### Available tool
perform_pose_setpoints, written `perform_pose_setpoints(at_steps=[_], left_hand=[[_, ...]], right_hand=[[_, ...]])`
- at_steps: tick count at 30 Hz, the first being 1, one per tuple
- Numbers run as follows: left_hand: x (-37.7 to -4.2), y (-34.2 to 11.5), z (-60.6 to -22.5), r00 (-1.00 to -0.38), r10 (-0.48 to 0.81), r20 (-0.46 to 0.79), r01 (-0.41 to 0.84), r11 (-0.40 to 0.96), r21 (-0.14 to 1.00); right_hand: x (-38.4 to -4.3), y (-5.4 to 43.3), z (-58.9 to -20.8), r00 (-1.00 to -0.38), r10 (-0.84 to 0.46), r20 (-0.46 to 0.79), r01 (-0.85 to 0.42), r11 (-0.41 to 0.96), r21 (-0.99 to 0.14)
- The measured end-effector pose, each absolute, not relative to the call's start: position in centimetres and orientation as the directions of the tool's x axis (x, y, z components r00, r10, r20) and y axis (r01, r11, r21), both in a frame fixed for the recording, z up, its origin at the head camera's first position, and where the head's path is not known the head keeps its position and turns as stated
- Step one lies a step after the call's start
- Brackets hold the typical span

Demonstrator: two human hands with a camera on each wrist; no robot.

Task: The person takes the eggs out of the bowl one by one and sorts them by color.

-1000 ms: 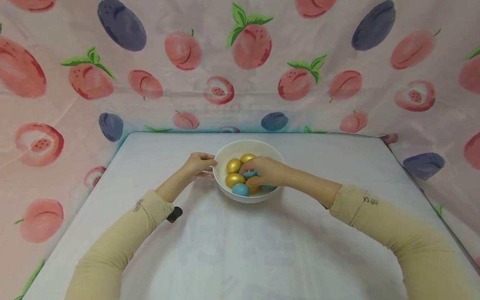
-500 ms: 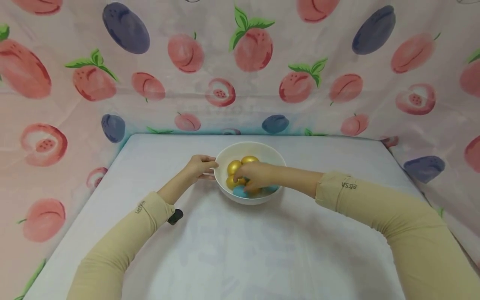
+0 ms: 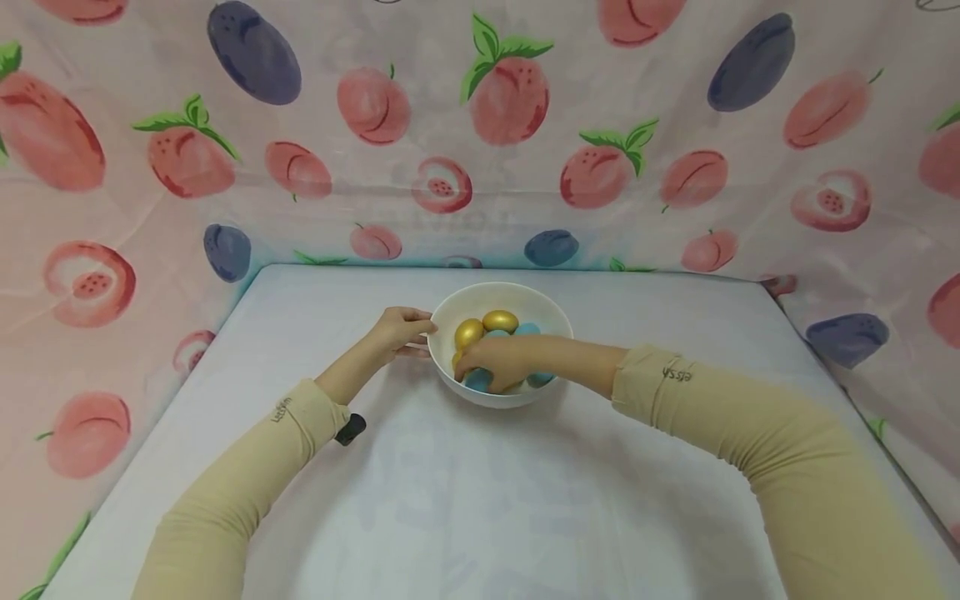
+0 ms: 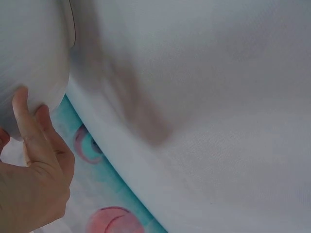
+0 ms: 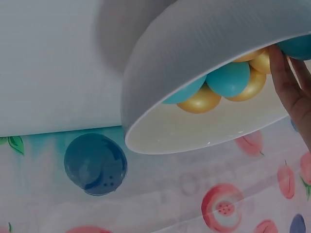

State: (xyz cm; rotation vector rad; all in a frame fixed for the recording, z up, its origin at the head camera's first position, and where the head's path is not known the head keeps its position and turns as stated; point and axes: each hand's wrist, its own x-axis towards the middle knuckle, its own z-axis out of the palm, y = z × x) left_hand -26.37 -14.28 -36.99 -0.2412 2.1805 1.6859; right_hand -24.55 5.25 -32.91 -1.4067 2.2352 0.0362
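Note:
A white bowl [image 3: 497,402] on the table holds several golden eggs [image 3: 500,321] and several blue balls [image 3: 528,328]. My left hand [image 3: 402,332] holds the bowl by its left rim, thumb at the edge. In the left wrist view, its fingers [image 4: 36,138] press on the bowl's outside. My right hand [image 3: 504,360] is down inside the bowl, its fingers and thumb round a blue ball [image 3: 478,381] near the front. The right wrist view shows fingertips [image 5: 278,63] against that ball [image 5: 297,47]. The hand and forearm hide part of the contents.
A white cloth covers the table [image 3: 450,500]. Behind it and along both sides hangs a curtain [image 3: 495,192] printed with peaches and plums. A small black object [image 3: 350,429] sits by the left cuff.
My right hand has moved forward-left and down within the bowl, from the middle eggs to the blue ball near the front. The left hand stays at the rim.

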Motion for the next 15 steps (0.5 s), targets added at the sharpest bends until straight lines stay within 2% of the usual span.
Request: perform_pose_setpoints(at_steps=[8,15], left_hand=[[-26.43,-14.29,-36.95,-0.913,0.063,-0.404,-0.373,0.276,0.886],[-26.36,-14.13,-37.11,-0.921,0.078,-0.382,-0.346,0.290,0.892]], right_hand=[[-24.35,4.93,-32.92,-0.367,-0.809,-0.460,-0.855,0.488,-0.176],[-24.57,4.85,-33.17,-0.352,-0.801,-0.485,-0.865,0.477,-0.160]])
